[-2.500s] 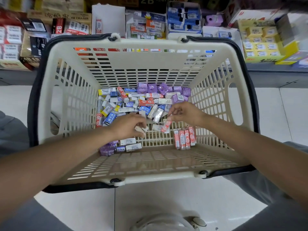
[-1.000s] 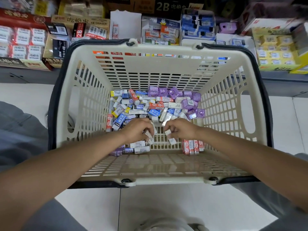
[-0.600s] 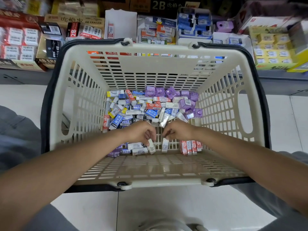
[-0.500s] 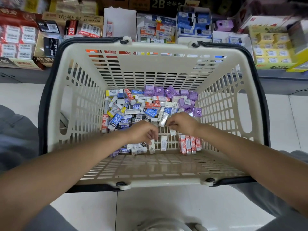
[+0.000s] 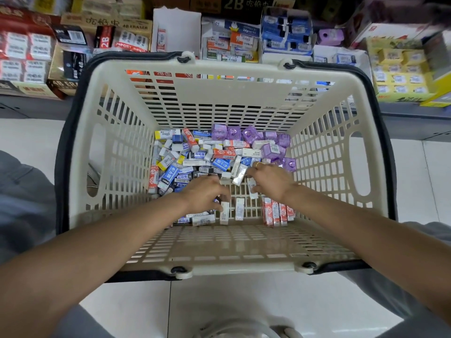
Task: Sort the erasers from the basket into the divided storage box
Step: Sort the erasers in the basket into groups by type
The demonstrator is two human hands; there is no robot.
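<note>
- Shelved eraser boxes (image 5: pixel 127 40) are lining the background behind a cream basket (image 5: pixel 219 254) sitting on a white floor (image 5: pixel 244 301).
- Left hand (image 5: pixel 205 193) is pinching a white eraser (image 5: pixel 224 212) upright on the basket floor.
- Right hand (image 5: pixel 268 179) is holding another eraser (image 5: pixel 252 189); the loose eraser pile (image 5: pixel 207 157) is lying just beyond both grips.

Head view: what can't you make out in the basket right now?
- Left hand: its back covers the fingertips, so the grip on the white eraser is unclear.
- Erasers under both forearms, by the basket near wall: hidden.
- Eraser pile labels: too small to read.
- Divided storage box: not identifiable.
</note>
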